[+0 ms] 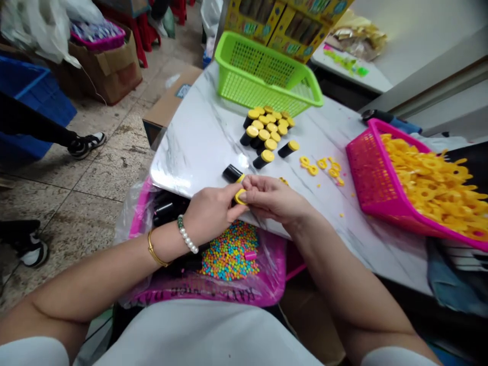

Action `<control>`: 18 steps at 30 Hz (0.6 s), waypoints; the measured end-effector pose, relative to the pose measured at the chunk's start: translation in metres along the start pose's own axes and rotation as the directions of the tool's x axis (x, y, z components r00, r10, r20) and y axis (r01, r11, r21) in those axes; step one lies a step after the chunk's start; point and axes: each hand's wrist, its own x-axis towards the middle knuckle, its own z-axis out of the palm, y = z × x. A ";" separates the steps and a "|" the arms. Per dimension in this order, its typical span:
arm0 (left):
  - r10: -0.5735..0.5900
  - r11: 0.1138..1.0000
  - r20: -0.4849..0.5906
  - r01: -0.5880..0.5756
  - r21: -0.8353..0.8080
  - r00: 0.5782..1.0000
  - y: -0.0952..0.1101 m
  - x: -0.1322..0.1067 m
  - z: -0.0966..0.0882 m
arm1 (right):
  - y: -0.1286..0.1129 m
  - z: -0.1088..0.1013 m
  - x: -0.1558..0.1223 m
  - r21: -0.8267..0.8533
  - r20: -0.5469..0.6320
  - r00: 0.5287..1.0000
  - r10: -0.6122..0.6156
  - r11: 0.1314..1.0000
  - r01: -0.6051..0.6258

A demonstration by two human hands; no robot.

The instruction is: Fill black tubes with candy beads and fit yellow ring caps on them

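My left hand (213, 206) is closed around a small piece with a round yellow cap (240, 196); its lower part is hidden by my fingers. From the right, my right hand (272, 199) pinches at the same cap, thumb and fingertips against its edge. Just beyond my fingers a black tube (231, 173) with a yellow end lies on its side on the white marbled table (190, 147). Farther back stand several black tubes with yellow caps (271, 127), grouped together. Loose yellow ring-shaped pieces (312, 169) lie to their right.
On my lap, a magenta tray (280, 264) lined with plastic holds colourful beads (231, 251) and black tubes. A green basket (267, 91) stands at the back. At right, a magenta basket (375, 173) is heaped with yellow pieces. Another person's shoe (87, 145) is on the floor at left.
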 end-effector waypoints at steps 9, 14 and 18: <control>-0.085 0.996 0.043 0.085 -0.017 0.996 -0.007 0.003 0.000 | 0.001 0.012 0.001 -0.058 -0.092 0.994 0.049 0.997 -0.055; -0.052 0.996 -0.043 0.049 -0.072 0.998 -0.008 -0.004 -0.013 | -0.013 0.006 -0.009 -0.652 -0.367 0.813 -0.451 0.749 0.121; -0.053 0.997 -0.214 0.065 0.050 0.975 -0.024 0.002 -0.040 | -0.021 0.014 -0.003 -0.949 -0.138 0.715 -0.686 0.299 0.104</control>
